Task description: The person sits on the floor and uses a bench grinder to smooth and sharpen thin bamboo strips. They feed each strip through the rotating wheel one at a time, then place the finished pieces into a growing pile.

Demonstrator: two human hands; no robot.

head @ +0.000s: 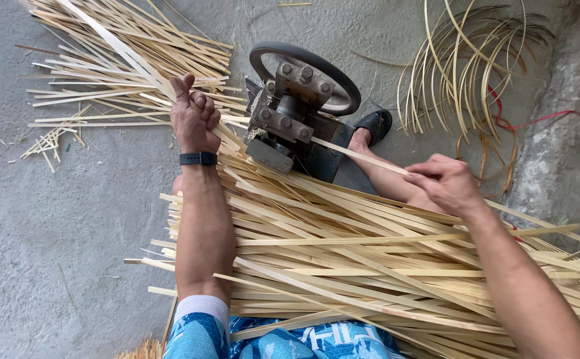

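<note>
My left hand (193, 114) is closed around a thin bamboo strip that comes out of the left side of a dark metal splitting machine (296, 116) with a round wheel on top. A black band sits on that wrist. My right hand (444, 183) pinches the same bamboo strip (359, 155) on the machine's right side, feeding it in at a slant. A large pile of pale bamboo strips (369, 266) lies across my lap under both forearms.
Another heap of split strips (123, 63) lies on the concrete floor at the upper left. Curled thin bamboo slivers (469, 73) and a red cord (549, 119) are at the upper right. A foot in a black sandal (375, 125) rests beside the machine.
</note>
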